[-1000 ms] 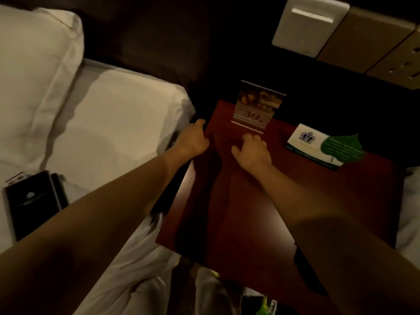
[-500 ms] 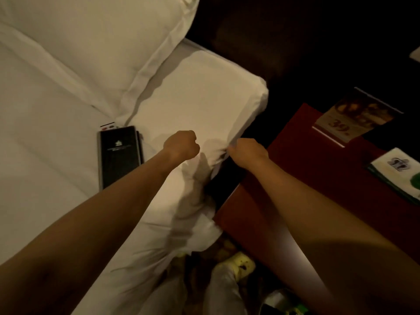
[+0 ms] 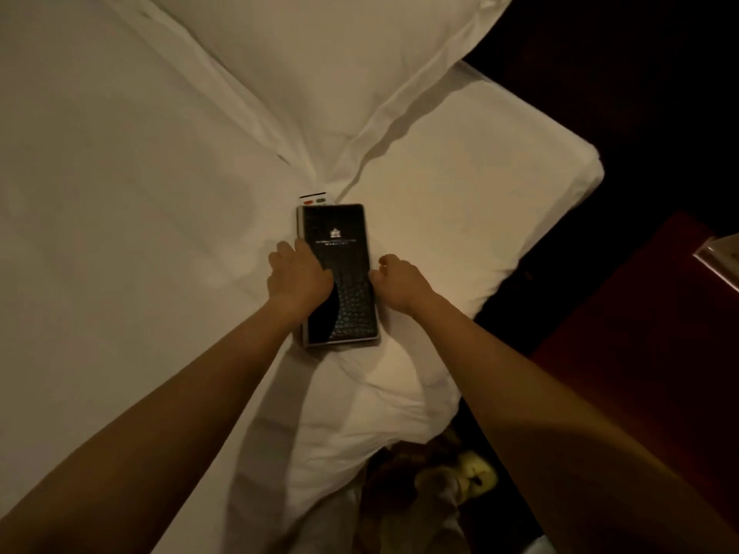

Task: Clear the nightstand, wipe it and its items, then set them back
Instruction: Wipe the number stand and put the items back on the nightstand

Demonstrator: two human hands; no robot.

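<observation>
We reach across the white bed [image 3: 160, 193] for a black folder [image 3: 344, 281] lying flat at its centre, one of the nightstand's things, parked well apart from the dark red nightstand [image 3: 648, 337] at three o'clock. Our left hand [image 3: 298, 275] presses on the folder's nine o'clock edge, fingers curled over the cover; our right hand [image 3: 400, 283] is loosely curled at the three o'clock edge, touching it, though we cannot tell whether it has closed on it. A remote control [image 3: 314, 199] pokes out just beyond the folder at twelve o'clock; whether it is tucked beneath, we cannot tell. To lift well, we judge, both hands should hook under the long edges and raise the folder level, since the soft bedding gives way and the remote could come along or slip. A clear sign holder [image 3: 720, 253] stands on the nightstand at three o'clock.
</observation>
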